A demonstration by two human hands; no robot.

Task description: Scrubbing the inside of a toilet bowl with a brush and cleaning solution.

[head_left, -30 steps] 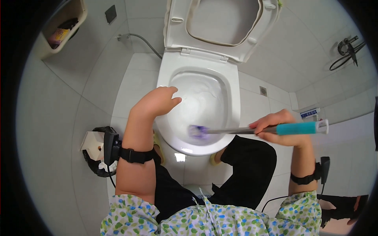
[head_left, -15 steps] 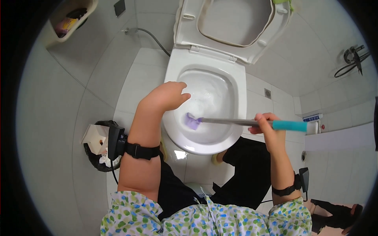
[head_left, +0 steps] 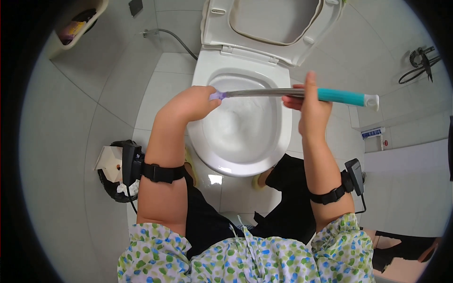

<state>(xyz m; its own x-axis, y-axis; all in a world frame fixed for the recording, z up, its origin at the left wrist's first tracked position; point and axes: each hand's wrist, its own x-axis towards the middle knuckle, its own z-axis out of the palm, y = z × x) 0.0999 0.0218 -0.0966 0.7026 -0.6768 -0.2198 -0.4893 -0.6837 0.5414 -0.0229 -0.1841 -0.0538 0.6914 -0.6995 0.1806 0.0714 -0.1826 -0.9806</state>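
Observation:
A toilet brush with a metal rod (head_left: 259,92), a teal grip and a white end cap lies nearly level above the toilet bowl (head_left: 200,141). At its left end is a small purple head (head_left: 218,95), partly hidden by my left hand (head_left: 191,103), whose fingers are closed on it. My right hand (head_left: 314,111) holds the rod just left of the teal grip, thumb pointing up and fingers passing behind. The toilet's lid and seat (head_left: 302,49) are raised. Inside the bowl the water looks whitish.
A black-lined waste bin (head_left: 112,191) holding a white box and tissue stands at the left. A hose (head_left: 181,40) runs from the wall to the toilet. A shelf (head_left: 101,7) hangs upper left. A tube (head_left: 373,133) sits at the right wall, below a black cable-like fitting (head_left: 420,63).
The brush has come up out of the bowl, and my right hand has risen with it. My left hand, empty before, has closed on the purple head.

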